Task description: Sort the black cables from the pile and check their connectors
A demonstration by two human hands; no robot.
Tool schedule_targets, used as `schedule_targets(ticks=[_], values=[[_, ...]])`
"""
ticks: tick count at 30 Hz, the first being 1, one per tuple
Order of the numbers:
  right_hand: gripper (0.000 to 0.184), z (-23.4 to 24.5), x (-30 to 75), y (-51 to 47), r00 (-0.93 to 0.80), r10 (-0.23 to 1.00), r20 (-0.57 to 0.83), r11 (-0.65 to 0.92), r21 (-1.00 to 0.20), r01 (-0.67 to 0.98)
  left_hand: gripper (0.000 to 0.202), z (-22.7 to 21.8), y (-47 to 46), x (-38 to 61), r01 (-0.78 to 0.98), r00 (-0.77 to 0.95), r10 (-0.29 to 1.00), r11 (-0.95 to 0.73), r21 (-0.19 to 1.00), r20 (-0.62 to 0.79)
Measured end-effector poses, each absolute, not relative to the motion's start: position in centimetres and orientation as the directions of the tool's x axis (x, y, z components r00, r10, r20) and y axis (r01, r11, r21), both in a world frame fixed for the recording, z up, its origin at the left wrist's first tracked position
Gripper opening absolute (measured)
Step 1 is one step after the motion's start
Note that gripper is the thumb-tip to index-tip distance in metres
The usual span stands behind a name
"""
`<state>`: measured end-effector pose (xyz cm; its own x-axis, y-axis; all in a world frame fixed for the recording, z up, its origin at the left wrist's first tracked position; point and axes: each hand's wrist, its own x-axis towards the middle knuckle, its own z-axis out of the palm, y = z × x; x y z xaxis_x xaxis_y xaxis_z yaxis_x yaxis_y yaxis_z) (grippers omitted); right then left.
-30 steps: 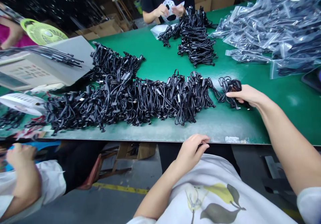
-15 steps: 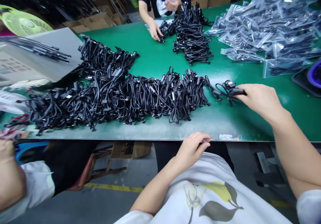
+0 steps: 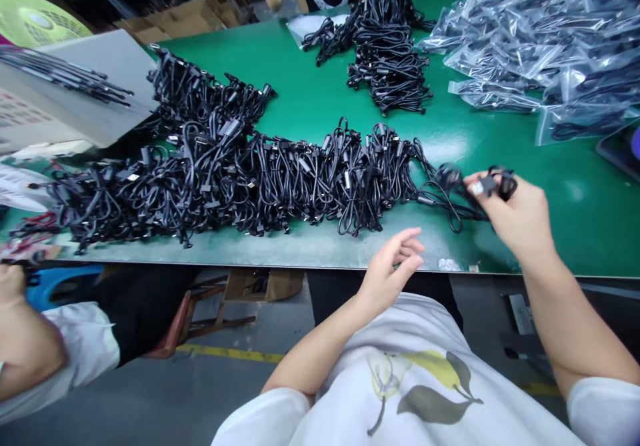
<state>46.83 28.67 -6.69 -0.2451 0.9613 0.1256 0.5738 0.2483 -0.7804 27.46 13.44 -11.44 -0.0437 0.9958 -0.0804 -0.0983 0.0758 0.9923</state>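
I have bare green tabletop (image 3: 585,226) right of the long row of black cables (image 3: 270,186). My left hand (image 3: 391,269) is at the near edge, grip apart; my right hand (image 3: 525,219) is clamped on a connector cable (image 3: 489,185) inside that edge.

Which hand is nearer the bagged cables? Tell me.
Right: the right hand is on the near side of the bagged cables, not touching; the left hand is farther off, by the table's near edge.
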Motion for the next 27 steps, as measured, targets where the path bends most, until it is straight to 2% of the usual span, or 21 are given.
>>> schedule_targets(ticks=[3,6,9,13,16,19,27], values=[[0.01,-6.8,45.0,24.5,-0.479,0.878,0.003,0.23,-0.879,0.416,0.053,-11.0,14.2,27.6,-0.325,-0.176,0.972,0.093,0.941,-0.157],[0.012,-7.4,43.9,21.7,-0.574,0.818,-0.024,0.208,-0.919,0.334,0.054,-10.5,14.1,27.1,-0.406,-0.226,0.947,0.122,0.906,-0.229],[0.016,-8.0,43.4,20.8,-0.574,0.81,-0.125,0.048,-0.96,0.277,0.052,-10.2,13.6,26.3,-0.445,-0.199,0.935,0.18,0.877,-0.293],[0.044,-9.1,43.1,20.2,-0.618,0.729,-0.295,-0.191,-0.954,0.229,0.05,-10.2,13.0,25.6,-0.477,-0.206,0.93,0.178,0.861,-0.306],[0.043,-10.1,43.1,19.5,-0.666,0.637,-0.388,-0.348,-0.916,0.2,0.054,-10.5,12.7,25.4,-0.506,-0.16,0.937,0.192,0.841,-0.31],[0.037,-10.6,42.9,18.8,-0.691,0.608,-0.391,-0.425,-0.896,0.132,0.055,-10.8,12.4,25.4,-0.522,-0.141,0.939,0.199,0.829,-0.314],[0.037,-10.4,42.6,18.4,-0.694,0.617,-0.372,-0.407,-0.905,0.124,0.057,-10.6,12.5,25.4,-0.495,-0.114,0.947,0.209,0.843,-0.301]])
